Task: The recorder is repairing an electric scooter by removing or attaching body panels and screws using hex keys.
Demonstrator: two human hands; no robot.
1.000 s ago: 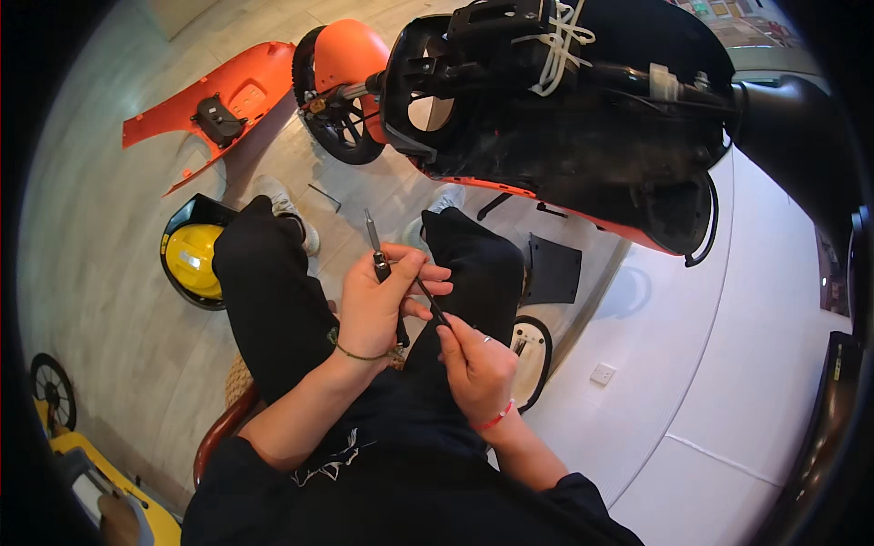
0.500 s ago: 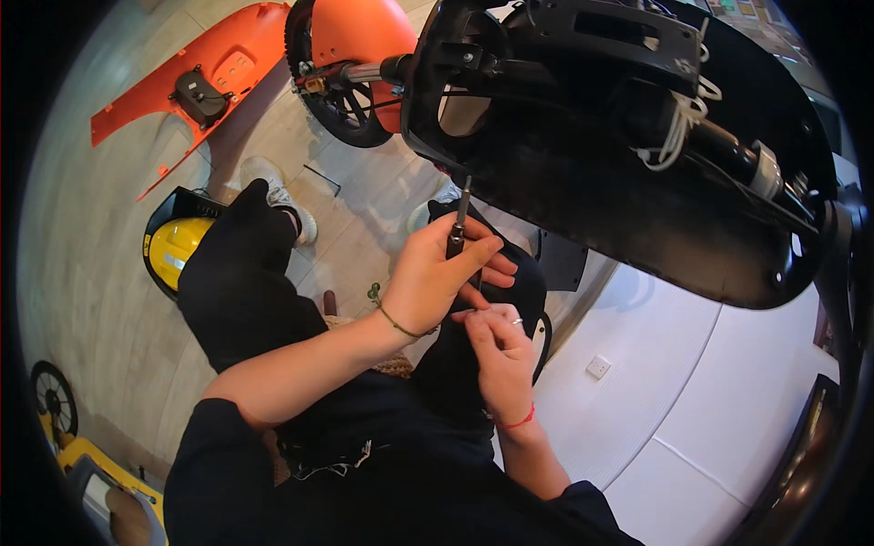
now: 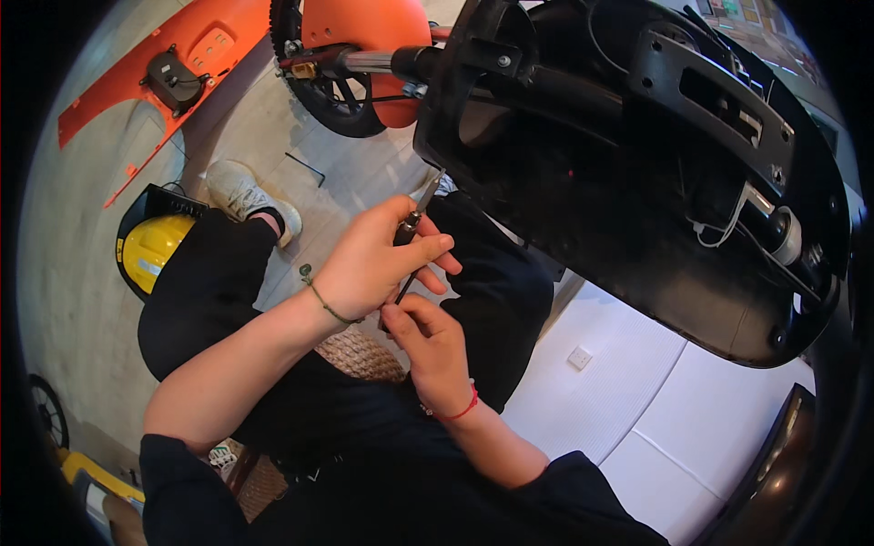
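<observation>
Black-handled screwdriver with a silver metal shaft (image 3: 416, 215), just one, sits in the left hand (image 3: 369, 259), tip toward one o'clock; that hand's fingers curl round the handle, partly hiding it. Right hand (image 3: 432, 344) fingers pinch one slim black rod (image 3: 407, 288) at six o'clock from the handle. Around the hands: one yellow rounded helmet (image 3: 162, 253) at nine, one orange plastic panel (image 3: 141, 68) at ten, one black L-shaped tool (image 3: 306, 166) at eleven. At two, one large black hollow shell (image 3: 564, 218) blocks the floor (image 3: 255, 118) behind.
</observation>
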